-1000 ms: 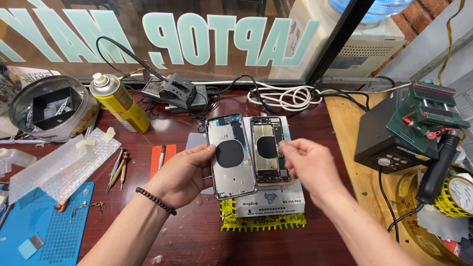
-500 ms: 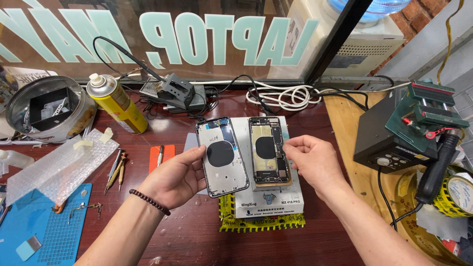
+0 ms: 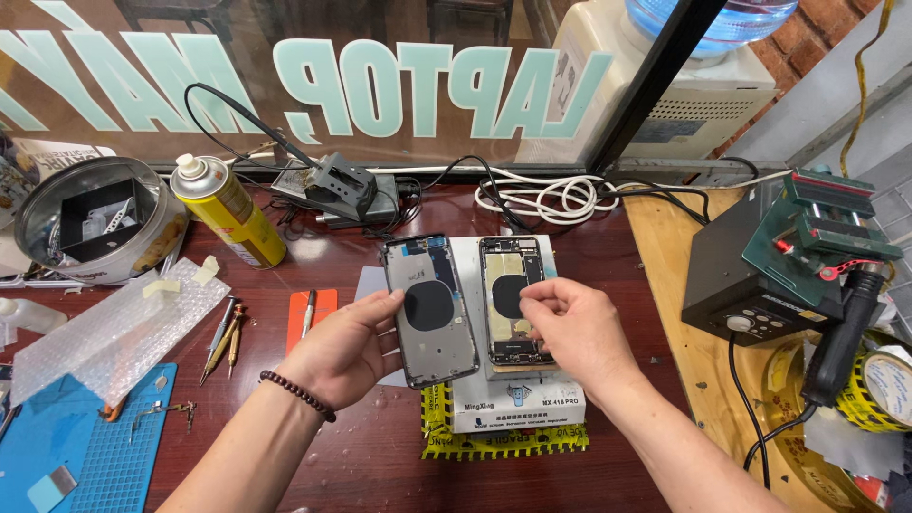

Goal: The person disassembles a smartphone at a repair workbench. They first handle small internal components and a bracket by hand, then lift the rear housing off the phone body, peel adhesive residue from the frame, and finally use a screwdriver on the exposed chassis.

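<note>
**2 phone shells side by side, one in each hand's reach**

The left hand (image 3: 347, 347) grips the empty phone housing (image 3: 429, 309) by its left edge, thumb on top and fingers curled beneath, lifting it slightly tilted above the white box (image 3: 518, 413). Its long axis runs away from the person, top end toward the window. Just to its right, parallel and nearly touching, lies the second phone body (image 3: 514, 299), packed with parts, flat on the white box. The right hand (image 3: 575, 328) sits over that body's lower right part, thumb and forefinger pinched together on or just above its middle; whether they hold a small part I cannot tell. Each hand is nearest its own shell.

Behind the box lie a soldering stand (image 3: 342, 185) and a coil of white cable (image 3: 546, 195). To the left stand a yellow spray can (image 3: 228, 214), bubble wrap (image 3: 109, 328), 3 small screwdrivers (image 3: 223, 337) and a blue mat (image 3: 81, 442). A black station (image 3: 750, 275) sits well off to the right. Nothing stands between the hands and the shells.
</note>
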A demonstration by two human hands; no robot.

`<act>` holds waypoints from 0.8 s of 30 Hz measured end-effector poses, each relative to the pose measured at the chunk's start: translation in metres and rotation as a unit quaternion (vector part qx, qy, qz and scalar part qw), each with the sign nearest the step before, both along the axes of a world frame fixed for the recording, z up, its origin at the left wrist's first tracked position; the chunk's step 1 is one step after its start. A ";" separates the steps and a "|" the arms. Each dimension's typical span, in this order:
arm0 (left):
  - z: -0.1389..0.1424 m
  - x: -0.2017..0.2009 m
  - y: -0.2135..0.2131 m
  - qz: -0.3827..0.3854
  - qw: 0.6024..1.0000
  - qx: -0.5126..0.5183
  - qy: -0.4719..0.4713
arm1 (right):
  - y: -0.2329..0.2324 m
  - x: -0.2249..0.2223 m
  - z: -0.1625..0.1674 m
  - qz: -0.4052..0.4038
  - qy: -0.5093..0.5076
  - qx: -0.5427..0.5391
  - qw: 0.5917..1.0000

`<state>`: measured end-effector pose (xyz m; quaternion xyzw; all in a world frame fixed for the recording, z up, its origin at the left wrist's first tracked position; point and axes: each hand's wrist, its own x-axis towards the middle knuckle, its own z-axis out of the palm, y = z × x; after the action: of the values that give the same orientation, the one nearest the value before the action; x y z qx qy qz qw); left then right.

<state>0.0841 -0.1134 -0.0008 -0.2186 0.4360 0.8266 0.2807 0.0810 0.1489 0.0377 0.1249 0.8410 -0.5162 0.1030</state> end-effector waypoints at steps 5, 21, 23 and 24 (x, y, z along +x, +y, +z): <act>-0.018 -0.020 -0.002 -0.016 0.998 -0.064 0.015 | 0.019 -0.010 -0.008 -0.071 0.034 0.079 0.994; -0.011 -0.029 -0.001 -0.004 0.999 -0.021 0.044 | 0.021 -0.011 -0.025 -0.046 0.010 0.117 0.992; -0.009 -0.027 -0.002 -0.009 0.999 -0.007 0.049 | 0.022 -0.012 -0.026 -0.043 0.008 0.149 0.988; -0.007 -0.026 -0.001 -0.010 0.999 0.001 0.052 | 0.022 -0.012 -0.026 -0.041 0.006 0.147 0.988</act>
<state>0.0583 -0.1146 -0.0078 -0.1710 0.4516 0.8341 0.2664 0.0693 0.1710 0.0119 0.1697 0.9024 -0.3919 0.0571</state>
